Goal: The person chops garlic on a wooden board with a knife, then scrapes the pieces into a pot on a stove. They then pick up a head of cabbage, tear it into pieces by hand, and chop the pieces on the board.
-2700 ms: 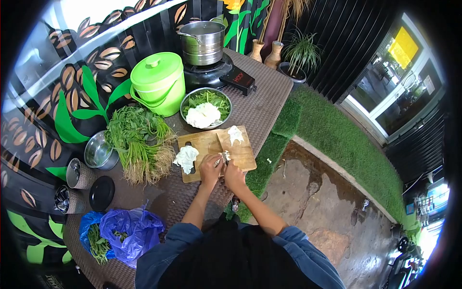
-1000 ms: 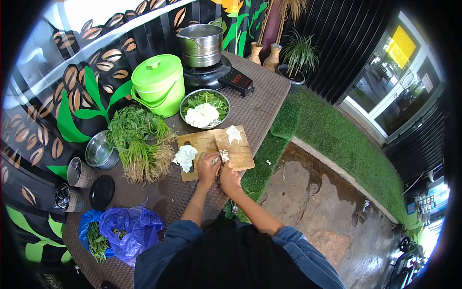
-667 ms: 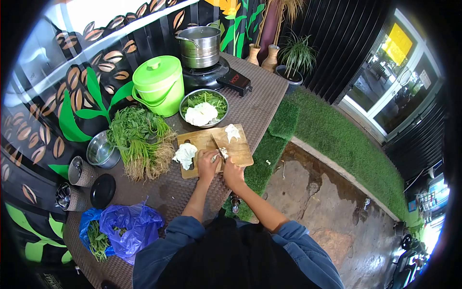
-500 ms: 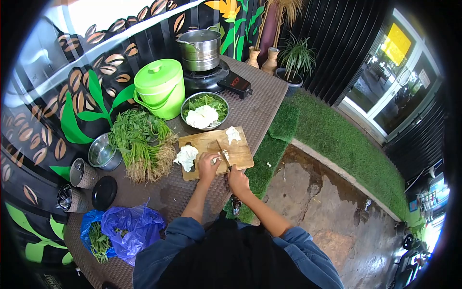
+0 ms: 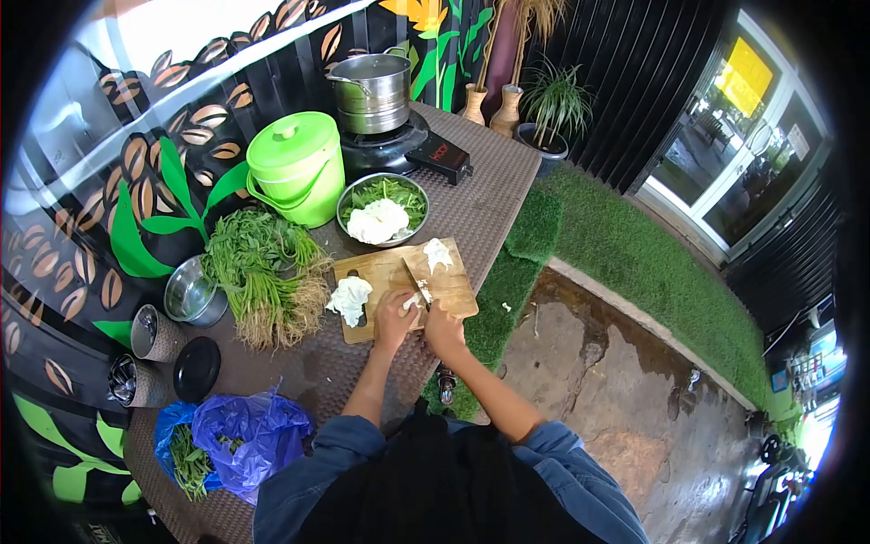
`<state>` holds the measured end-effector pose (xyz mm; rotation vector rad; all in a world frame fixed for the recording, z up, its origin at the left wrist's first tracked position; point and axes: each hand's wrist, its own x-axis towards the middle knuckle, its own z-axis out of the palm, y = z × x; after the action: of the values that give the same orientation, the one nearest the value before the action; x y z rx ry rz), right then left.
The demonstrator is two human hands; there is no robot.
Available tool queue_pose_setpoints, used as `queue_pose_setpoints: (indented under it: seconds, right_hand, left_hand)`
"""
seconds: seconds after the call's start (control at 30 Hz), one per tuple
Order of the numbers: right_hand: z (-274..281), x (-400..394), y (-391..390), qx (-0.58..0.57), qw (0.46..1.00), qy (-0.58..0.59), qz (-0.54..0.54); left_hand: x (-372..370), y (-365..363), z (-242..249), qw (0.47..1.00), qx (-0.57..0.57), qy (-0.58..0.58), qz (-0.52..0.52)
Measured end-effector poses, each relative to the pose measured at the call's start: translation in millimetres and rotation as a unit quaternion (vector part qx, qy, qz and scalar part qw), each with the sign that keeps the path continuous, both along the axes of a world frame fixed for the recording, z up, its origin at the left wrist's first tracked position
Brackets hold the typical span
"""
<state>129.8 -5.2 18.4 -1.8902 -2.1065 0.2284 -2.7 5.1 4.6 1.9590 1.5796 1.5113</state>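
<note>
A wooden cutting board (image 5: 381,269) lies near the table's right edge. My right hand (image 5: 444,329) is wrapped round the handle of a knife (image 5: 416,279), whose blade rests over small white pieces (image 5: 423,288) on the board. Just left of the blade, my left hand (image 5: 396,317) presses a white piece (image 5: 410,306) down with bent fingers. One white leafy chunk (image 5: 350,298) sits at the board's left side, and a smaller one (image 5: 438,254) at its upper right. Behind the board stands a metal bowl (image 5: 350,233) with green leaves (image 5: 399,192) and white chunks (image 5: 378,220).
Left of the board lies a heap of rooted greens (image 5: 263,272), beside a metal bowl (image 5: 195,295). A lidded green bucket (image 5: 296,168) and a pot (image 5: 372,100) on a stove (image 5: 385,150) stand behind. Plastic bags (image 5: 249,440) lie at the lower left.
The knife and my right hand have shifted slightly left. The whole view has moved a little.
</note>
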Motion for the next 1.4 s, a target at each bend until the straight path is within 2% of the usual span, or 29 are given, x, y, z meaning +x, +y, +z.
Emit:
queue_pose_setpoints:
  seconds: [0.03,0.1,0.2,0.3,0.4,0.5,0.57,0.7,0.9,0.97,1.0,1.13,1.2,1.3,1.33,1.4]
  right_hand:
    - [1,0,1,-0.001,1.000,-0.001,0.001]
    - [13,-2,3,-0.135,0.987,0.087,-0.012]
    - [29,4,10,-0.140,0.987,0.084,0.015]
    - [42,11,3,-0.170,0.983,0.061,0.027]
    - [26,1,-18,-0.116,0.990,0.074,-0.018]
    - [21,-9,-8,-0.143,0.984,0.101,-0.034]
    - [20,-6,-2,-0.121,0.986,0.115,-0.018]
    - [37,3,-5,-0.166,0.980,0.108,0.006]
    - [21,-5,-18,-0.132,0.984,0.115,-0.044]
    - [30,-2,-2,-0.153,0.982,0.112,-0.012]
    - [30,0,1,-0.127,0.989,0.074,0.001]
    - [33,10,-5,-0.152,0.985,0.076,0.021]
    - [30,9,-21,-0.110,0.991,0.073,0.003]
    - [23,-8,-26,-0.119,0.988,0.086,-0.043]
    - [22,-9,-21,-0.151,0.978,0.132,-0.053]
    - [23,-7,-7,-0.130,0.984,0.121,-0.032]
  left_hand:
    - [1,-2,3,1.000,-0.001,-0.001,0.001]
    - [0,-5,9,0.998,0.023,0.041,0.036]
    - [0,-3,3,0.999,-0.021,0.008,0.030]
    - [0,-3,1,0.999,0.000,0.000,0.033]
    - [0,-2,0,0.999,-0.017,0.010,0.035]
    - [0,-2,1,0.999,-0.003,0.015,0.039]
    - [1,-4,2,0.999,-0.007,0.012,0.041]
    - [-1,-1,-3,1.000,-0.006,0.001,0.031]
    - [1,-3,6,0.999,-0.012,0.014,0.039]
    - [0,-3,3,0.999,-0.018,0.013,0.039]
    - [0,-3,3,0.999,-0.022,0.010,0.039]
    - [-1,-4,2,0.999,-0.031,0.006,0.033]
    - [0,-3,1,0.999,-0.030,0.014,0.041]
    - [0,-3,4,0.999,-0.013,0.014,0.032]
    - [0,-3,5,0.999,-0.014,0.015,0.031]
    - [0,-4,5,0.999,-0.018,0.009,0.031]
